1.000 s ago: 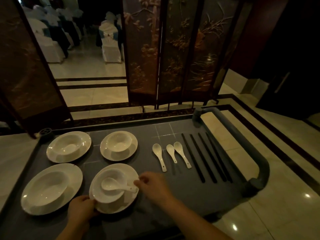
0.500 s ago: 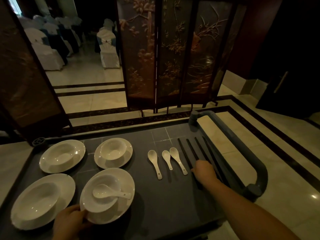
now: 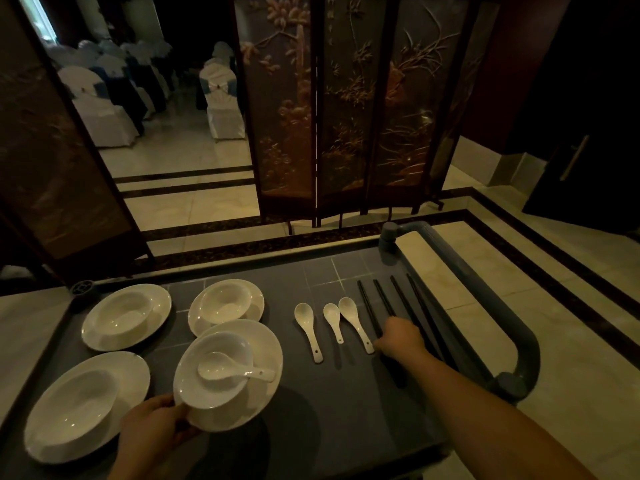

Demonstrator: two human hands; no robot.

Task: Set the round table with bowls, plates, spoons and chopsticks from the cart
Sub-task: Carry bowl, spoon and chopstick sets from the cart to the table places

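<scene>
My left hand [image 3: 156, 431] grips the near rim of a white plate [image 3: 263, 396] that carries a bowl [image 3: 194, 386] with a white spoon [image 3: 235, 370] lying in it; the set is lifted and tilted above the grey cart [image 3: 329, 410]. My right hand [image 3: 400, 337] lies curled over the black chopsticks [image 3: 384, 299] at the cart's right side, fingers closed around one pair. Three white spoons [image 3: 310, 327] lie left of the chopsticks. Three more plate-and-bowl sets [image 3: 126, 315] stand on the left.
The cart's thick grey handle [image 3: 519, 334] curves along its right edge. A carved folding screen [image 3: 346, 116] stands just beyond the cart. Chairs in white covers [image 3: 221, 98] fill the room behind it. Pale tiled floor [image 3: 571, 289] lies to the right.
My right hand left the spoon in the bowl, moved right and closed on the chopsticks. My left hand has lifted and tilted the plate set off the cart.
</scene>
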